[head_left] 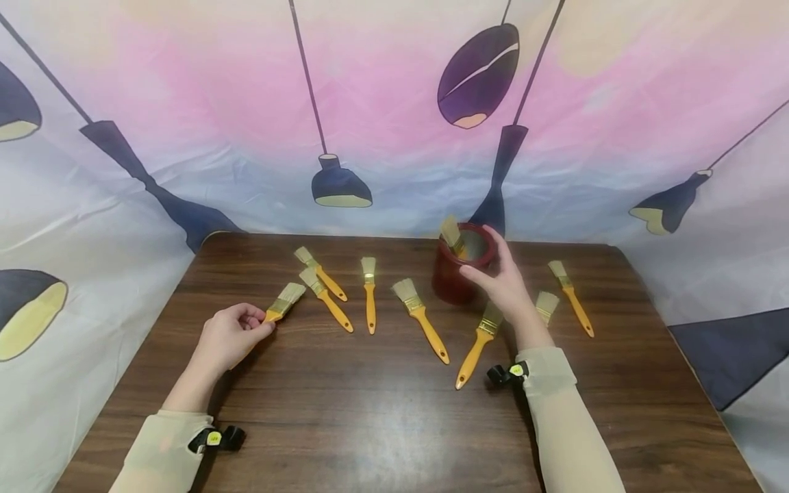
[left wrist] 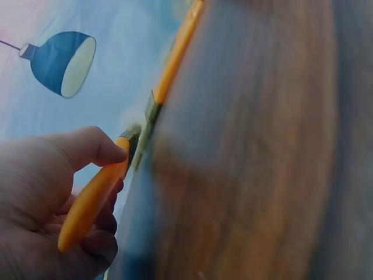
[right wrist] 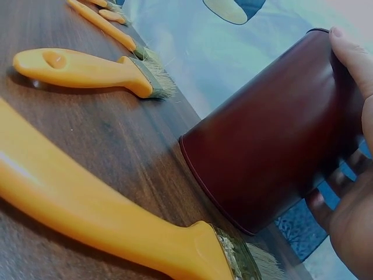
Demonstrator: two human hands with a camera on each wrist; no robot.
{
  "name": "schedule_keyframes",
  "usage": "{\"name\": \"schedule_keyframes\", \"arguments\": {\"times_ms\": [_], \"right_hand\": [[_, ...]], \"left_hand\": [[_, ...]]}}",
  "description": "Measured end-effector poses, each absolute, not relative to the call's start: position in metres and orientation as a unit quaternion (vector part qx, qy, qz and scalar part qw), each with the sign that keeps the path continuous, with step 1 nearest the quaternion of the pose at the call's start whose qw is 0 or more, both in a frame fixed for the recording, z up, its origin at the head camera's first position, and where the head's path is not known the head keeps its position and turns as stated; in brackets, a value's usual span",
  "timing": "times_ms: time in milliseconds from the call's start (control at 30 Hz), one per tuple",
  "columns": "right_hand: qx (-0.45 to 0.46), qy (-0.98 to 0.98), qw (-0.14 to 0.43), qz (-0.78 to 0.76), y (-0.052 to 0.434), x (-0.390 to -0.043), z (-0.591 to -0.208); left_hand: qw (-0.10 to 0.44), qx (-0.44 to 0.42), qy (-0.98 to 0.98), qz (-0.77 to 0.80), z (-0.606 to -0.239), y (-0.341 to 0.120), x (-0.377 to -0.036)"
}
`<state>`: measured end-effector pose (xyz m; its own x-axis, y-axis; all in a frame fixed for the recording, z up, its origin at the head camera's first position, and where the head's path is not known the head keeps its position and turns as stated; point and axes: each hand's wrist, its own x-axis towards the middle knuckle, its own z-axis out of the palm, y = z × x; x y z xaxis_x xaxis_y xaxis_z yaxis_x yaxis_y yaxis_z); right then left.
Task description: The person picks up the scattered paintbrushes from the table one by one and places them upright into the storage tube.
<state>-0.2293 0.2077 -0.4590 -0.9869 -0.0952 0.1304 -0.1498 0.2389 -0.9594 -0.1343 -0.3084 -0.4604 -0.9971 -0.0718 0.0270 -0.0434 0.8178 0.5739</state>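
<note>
Head view: the left hand (head_left: 229, 337) curled its fingers round the orange handle of a paintbrush (head_left: 282, 302) lying well left of the dark red cup (head_left: 461, 263), while the right hand (head_left: 501, 277) gripped the cup's rim and side. Six more brushes lay on the wooden table (head_left: 382, 418) around the cup; one stood inside it.

Left wrist view: thumb and fingers pinched the paintbrush (left wrist: 96, 192) handle.

Right wrist view: fingers wrapped the cup (right wrist: 274, 140), a brush (right wrist: 87, 69) lying beside it.

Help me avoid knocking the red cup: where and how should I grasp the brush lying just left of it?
Grip the orange handle at mid-length, coming from above at the near side. The brush lies flat, bristles toward the red cup, handle pointing away toward you.
</note>
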Motion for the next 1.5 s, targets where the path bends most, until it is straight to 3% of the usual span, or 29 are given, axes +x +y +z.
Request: {"name": "schedule_keyframes", "arguments": {"times_ms": [233, 500, 900, 1133, 1500], "right_hand": [[0.084, -0.793, 0.027, 0.602, 0.208, -0.231, -0.457], [0.092, -0.794, 0.024, 0.601, 0.209, -0.229, -0.456], [0.102, -0.789, 0.041, 0.605, 0.207, -0.228, -0.454], [0.098, -0.795, 0.036, 0.597, 0.205, -0.228, -0.456], [0.103, -0.795, 0.037, 0.596, 0.209, -0.230, -0.457]], "left_hand": [[0.060, 0.021, -0.936, -0.345, -0.451, -0.293, -0.144], [0.039, 0.011, -0.892, -0.451, -0.448, -0.266, -0.160], [0.102, -0.013, -0.744, -0.660, -0.432, -0.200, -0.193], [0.132, -0.017, -0.692, -0.709, -0.423, -0.156, -0.212], [0.133, -0.075, -0.663, -0.733, -0.399, -0.096, -0.243]]}}
